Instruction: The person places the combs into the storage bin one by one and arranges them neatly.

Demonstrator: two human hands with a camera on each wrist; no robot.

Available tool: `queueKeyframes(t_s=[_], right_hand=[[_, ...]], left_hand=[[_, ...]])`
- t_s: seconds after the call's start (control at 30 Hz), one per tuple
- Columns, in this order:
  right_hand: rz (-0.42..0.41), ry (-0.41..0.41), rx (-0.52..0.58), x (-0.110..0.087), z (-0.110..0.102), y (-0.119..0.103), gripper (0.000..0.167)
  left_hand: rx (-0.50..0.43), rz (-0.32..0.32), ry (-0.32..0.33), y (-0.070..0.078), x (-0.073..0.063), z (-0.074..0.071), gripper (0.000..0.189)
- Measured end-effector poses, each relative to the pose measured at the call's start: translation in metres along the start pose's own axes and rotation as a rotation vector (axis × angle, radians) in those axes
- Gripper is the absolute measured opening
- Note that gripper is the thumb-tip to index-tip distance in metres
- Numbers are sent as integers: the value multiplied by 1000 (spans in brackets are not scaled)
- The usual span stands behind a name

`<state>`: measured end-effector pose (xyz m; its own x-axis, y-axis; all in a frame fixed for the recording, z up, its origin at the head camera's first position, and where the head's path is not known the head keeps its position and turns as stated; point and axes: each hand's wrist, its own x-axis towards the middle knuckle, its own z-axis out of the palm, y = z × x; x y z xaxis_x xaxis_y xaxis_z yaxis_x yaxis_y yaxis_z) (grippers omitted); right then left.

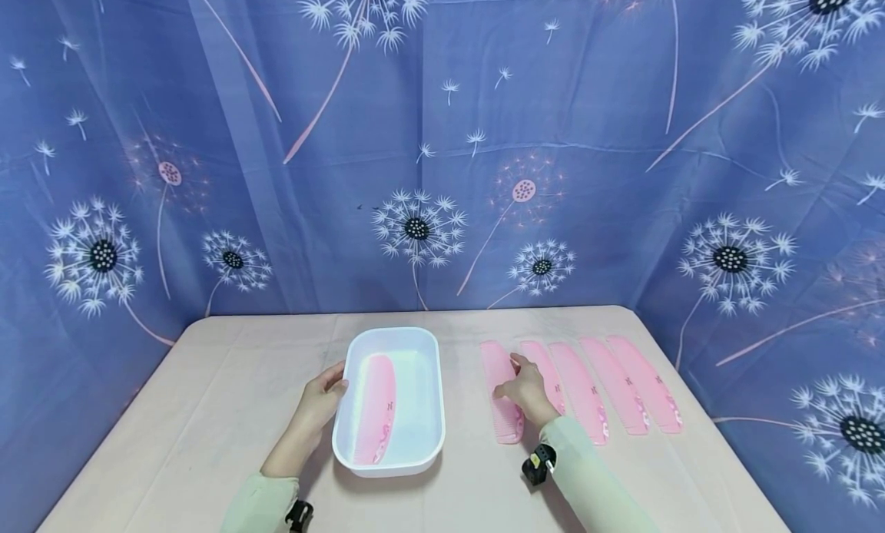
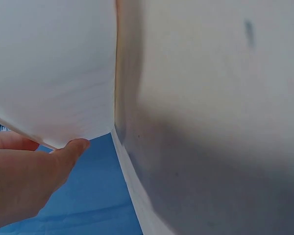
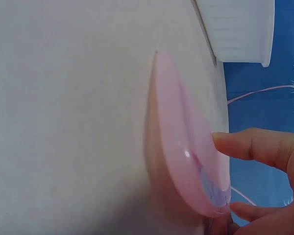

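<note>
In the head view, my left hand (image 1: pixel 321 398) grips the left wall of a white plastic tub (image 1: pixel 418 395), and the left wrist view shows its thumb against the outside. One pink comb (image 1: pixel 376 410) lies lengthwise inside the tub. My right hand (image 1: pixel 528 387) reaches over the leftmost pink comb (image 1: pixel 494 364) of the row on the table. Its thumb extends above that comb's face, while the other fingers are at its right edge. From the right wrist, the comb (image 3: pixel 169 122) shows end-on, with a gap between thumb and fingers.
Several more pink combs (image 1: pixel 579 387) lie side by side to the right, one partly hidden under the right hand. The table (image 1: pixel 207 410) has a pale pink cover. Blue dandelion-print cloth (image 1: pixel 484 118) hangs behind it and along both sides.
</note>
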<state>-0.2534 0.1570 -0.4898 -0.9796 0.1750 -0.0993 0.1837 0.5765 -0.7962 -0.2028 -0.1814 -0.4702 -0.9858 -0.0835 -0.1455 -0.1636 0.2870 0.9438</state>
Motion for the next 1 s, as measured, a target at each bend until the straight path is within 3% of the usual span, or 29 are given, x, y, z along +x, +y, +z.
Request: queueKeyframes(t_s=[0.3, 0.47, 0.73, 1.0], right_hand=[[-11, -21, 14, -1, -1, 0, 85], [0, -46, 83, -3, -4, 1, 80], [15, -44, 269, -1, -10, 6, 52], [81, -74, 377, 2, -13, 12, 48]], left_hand=[[-19, -3, 0, -1, 1, 0, 48], [-24, -7, 1, -1, 1, 0, 48], [-28, -13, 13, 1, 1, 2, 47], [-28, -26, 15, 2, 0, 2, 47]])
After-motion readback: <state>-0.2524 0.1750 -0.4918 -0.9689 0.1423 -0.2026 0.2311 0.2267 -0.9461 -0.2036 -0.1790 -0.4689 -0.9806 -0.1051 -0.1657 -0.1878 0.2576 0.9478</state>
